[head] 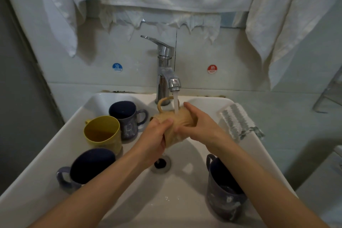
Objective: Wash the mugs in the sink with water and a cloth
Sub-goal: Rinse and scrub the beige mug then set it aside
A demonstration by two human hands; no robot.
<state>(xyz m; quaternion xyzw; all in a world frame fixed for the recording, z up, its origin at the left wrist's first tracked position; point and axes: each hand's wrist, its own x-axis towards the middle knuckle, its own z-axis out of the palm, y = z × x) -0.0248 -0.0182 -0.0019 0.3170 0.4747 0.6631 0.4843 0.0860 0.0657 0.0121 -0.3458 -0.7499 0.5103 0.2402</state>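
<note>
Tan mug (182,116) is half hidden by left hand (155,135) and right hand (200,126), each grip curled round it.

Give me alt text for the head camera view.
A left hand and right hand hold a tan mug sideways under a running chrome tap. Three dark blue mugs and a yellow mug stand in the white sink; a striped cloth lies on its rim.

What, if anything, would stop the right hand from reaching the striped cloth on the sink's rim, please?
Probably yes: nothing lies between the right hand and the striped cloth, though its fingers hold the tan mug.
</note>
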